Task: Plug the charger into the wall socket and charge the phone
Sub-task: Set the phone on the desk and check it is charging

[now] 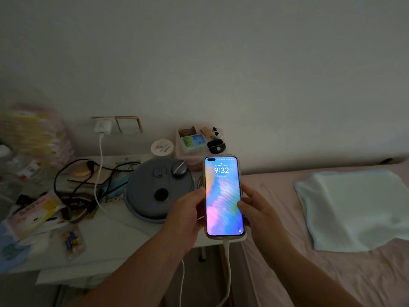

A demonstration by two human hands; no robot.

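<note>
The phone (pixel 223 196) is upright in front of me with its screen lit, showing 9:32 over a colourful wallpaper. My left hand (pixel 188 213) grips its left edge and my right hand (pixel 254 209) grips its right edge. A white cable (pixel 228 260) is plugged into the phone's bottom and hangs down in a loop. The white charger (pixel 102 126) sits in the wall socket (pixel 97 120) at the left, and its cable (pixel 98 173) runs down across the bedside table.
A wall switch (pixel 128 124) is right of the socket. The white bedside table (pixel 106 238) carries a round grey lidded device (pixel 155 189), black cords (pixel 73 185), packets, a small round jar (pixel 162 147) and a clear box of small items (pixel 194 140). The pink bed (pixel 332 273) with a pale folded cloth (pixel 354 209) lies at the right.
</note>
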